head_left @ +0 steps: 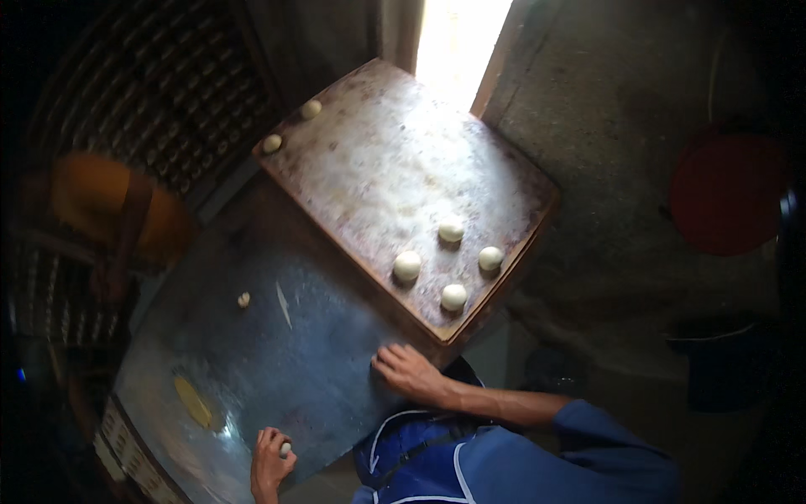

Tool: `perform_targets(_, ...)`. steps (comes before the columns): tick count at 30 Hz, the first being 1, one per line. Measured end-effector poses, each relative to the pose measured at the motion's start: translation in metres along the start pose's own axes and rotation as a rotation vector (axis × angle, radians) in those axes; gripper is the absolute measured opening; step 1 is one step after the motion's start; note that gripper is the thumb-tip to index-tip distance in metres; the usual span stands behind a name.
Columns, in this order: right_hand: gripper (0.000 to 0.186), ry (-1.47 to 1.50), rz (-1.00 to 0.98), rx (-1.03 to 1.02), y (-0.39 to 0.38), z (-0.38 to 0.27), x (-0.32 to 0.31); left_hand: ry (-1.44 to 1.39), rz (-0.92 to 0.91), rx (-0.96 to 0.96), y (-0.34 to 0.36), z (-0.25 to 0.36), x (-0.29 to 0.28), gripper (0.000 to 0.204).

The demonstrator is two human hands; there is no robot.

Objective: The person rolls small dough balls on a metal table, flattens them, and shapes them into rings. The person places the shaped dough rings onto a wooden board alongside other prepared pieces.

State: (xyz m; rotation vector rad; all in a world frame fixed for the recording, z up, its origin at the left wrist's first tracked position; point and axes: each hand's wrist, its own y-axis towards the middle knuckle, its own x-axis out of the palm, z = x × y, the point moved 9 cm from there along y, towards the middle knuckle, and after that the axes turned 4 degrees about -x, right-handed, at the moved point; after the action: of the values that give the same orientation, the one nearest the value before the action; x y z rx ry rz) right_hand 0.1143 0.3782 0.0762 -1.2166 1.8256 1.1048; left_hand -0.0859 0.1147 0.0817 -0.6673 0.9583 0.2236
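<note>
Near the front edge of the dark metal tabletop (pixel 315 336), my left hand (pixel 267 464) is closed round a small pale dough ball (pixel 285 450), part of which shows beside the fingers. My right hand (pixel 409 374) rests on the same tabletop at its right side, next to the tray's near corner. Its fingers are curled down; whatever lies under them is hidden. Beside it, on a worn brown tray (pixel 369 160), sit several round dough balls, the nearest a smooth white dough ball (pixel 453 297). Two more lie at the tray's far left edge, one of them a dough ball (pixel 311 109).
A small dough scrap (pixel 243 300) and a flat yellow oval piece (pixel 194 401) lie on the tabletop. At the left stands a person in orange (pixel 96 197), by racks of small pale pieces (pixel 168 101). A red round lid or tub (pixel 726 193) and a dark bucket (pixel 729 370) are at right.
</note>
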Motion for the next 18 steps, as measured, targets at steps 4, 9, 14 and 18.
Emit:
perform_targets(4, 0.034, 0.308, -0.187, 0.112, -0.015, 0.020, 0.013, -0.035, 0.125, 0.507, 0.098, 0.198, -0.070, 0.041)
perform_targets(9, 0.048, 0.236, 0.574, 0.408, -0.037, 0.099, -0.215, -0.397, 0.440, 1.004, 0.223, 0.431, -0.088, 0.076)
perform_targets(14, 0.099, 0.295, 1.337, 0.479, -0.098, 0.175, -0.294, -0.246, 0.048, 0.779, 0.351, 0.527, 0.017, 0.087)
perform_targets(18, 0.125, -0.130, 0.748, 0.855, -0.129, 0.241, -0.242, -0.063, 0.317, 0.929, 0.301, 0.534, 0.006, 0.094)
